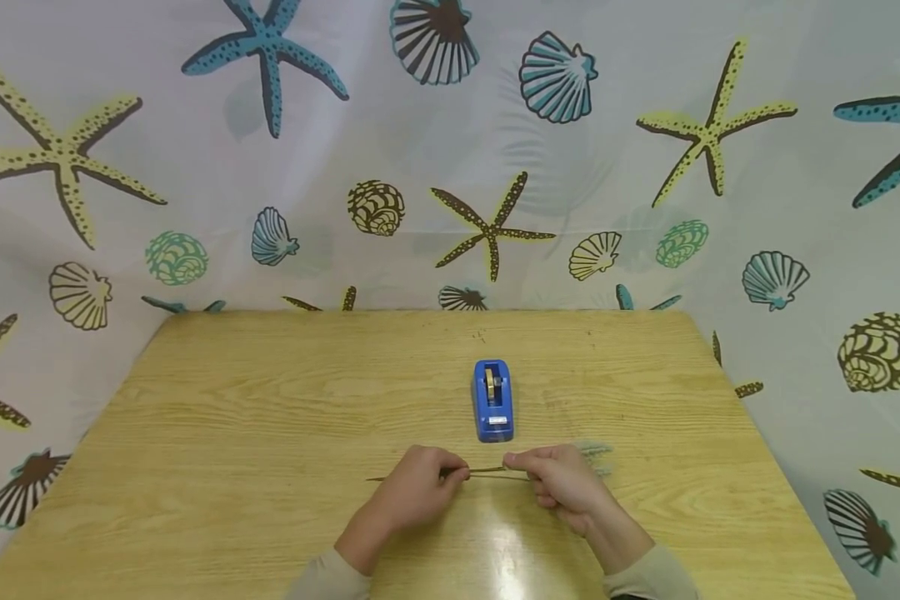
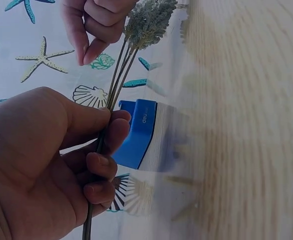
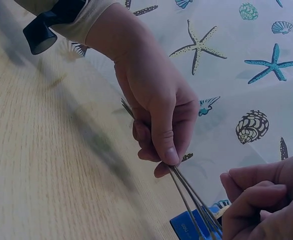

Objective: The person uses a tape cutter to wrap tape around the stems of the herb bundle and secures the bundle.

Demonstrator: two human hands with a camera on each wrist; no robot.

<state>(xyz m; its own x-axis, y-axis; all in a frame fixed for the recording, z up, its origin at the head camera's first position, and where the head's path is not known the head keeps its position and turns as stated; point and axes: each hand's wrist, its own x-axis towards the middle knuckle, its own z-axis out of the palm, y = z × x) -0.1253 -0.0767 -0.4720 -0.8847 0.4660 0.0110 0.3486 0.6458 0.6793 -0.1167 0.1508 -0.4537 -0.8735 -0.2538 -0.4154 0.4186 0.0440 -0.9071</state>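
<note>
My left hand point(image 1: 422, 485) grips a thin bundle of brown stems point(image 2: 120, 77) between thumb and fingers, just above the wooden table. Fuzzy grey-green flower heads point(image 2: 149, 24) top the stems, which fan slightly apart toward them. Beside the stems, near the flower heads, is my right hand point(image 1: 562, 483). Its fingers are curled, with thumb and index fingertips close together; nothing shows plainly between them. In the left wrist view those fingertips stand apart from the stems. A blue tape dispenser point(image 1: 492, 421) stands just beyond both hands, with a roll of tape point(image 1: 489, 383) in it.
The wood-grain table point(image 1: 270, 400) reaches back to a white curtain point(image 1: 307, 167) printed with starfish and shells, which also hangs along both sides. A black strap fitting point(image 3: 51, 25) sits at the left sleeve.
</note>
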